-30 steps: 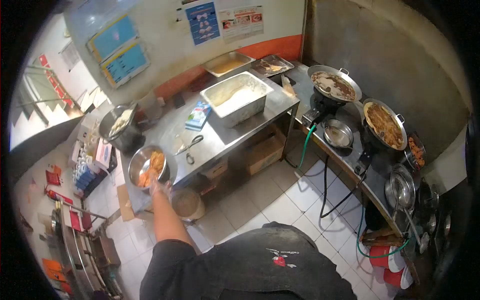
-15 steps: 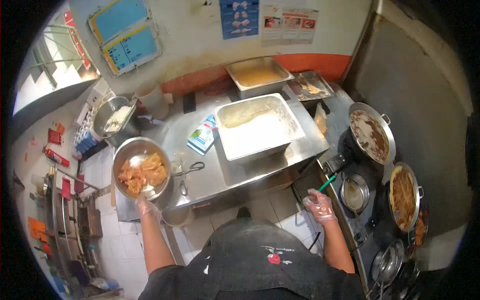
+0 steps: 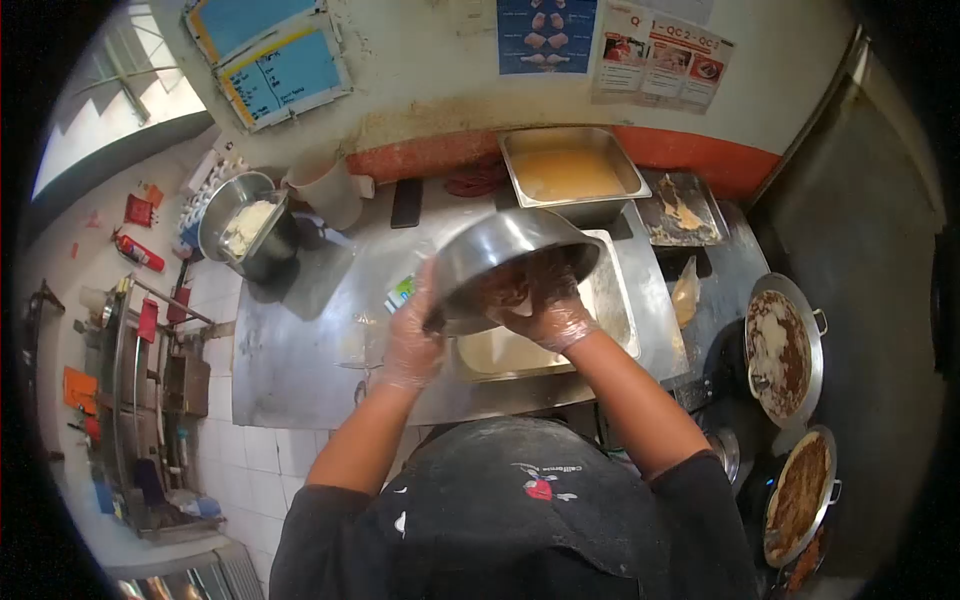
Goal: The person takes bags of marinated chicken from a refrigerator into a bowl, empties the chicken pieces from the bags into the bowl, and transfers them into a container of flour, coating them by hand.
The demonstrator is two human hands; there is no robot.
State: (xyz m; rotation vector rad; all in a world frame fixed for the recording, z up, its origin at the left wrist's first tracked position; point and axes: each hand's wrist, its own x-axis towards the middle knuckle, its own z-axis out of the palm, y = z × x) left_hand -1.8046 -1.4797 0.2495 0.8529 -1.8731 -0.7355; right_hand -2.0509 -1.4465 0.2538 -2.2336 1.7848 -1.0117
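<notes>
A steel mixing bowl (image 3: pixel 515 238) is tilted steeply toward me above a rectangular metal pan (image 3: pixel 632 310) of white flour. My left hand (image 3: pixel 412 340), in a clear plastic glove, is closed on the bowl's left rim. My gloved right hand (image 3: pixel 556 318) reaches into the bowl's opening, at the raw chicken pieces (image 3: pixel 497 290); its fingers are hidden by shadow and the meat. Part of a green and white carton (image 3: pixel 401 292) shows behind my left hand.
A deep metal pan of orange liquid (image 3: pixel 643 192) stands at the back of the steel table (image 3: pixel 290 345). Left of it are a phone (image 3: pixel 406 204), a white jug (image 3: pixel 328 192) and a pot (image 3: pixel 268 258). Frying pans (image 3: pixel 818 352) with bubbling oil stand on the right.
The bowl has been lifted from the table's left side and tipped over the flour pan. My right hand has left the green-handled tool by the stove and entered the bowl.
</notes>
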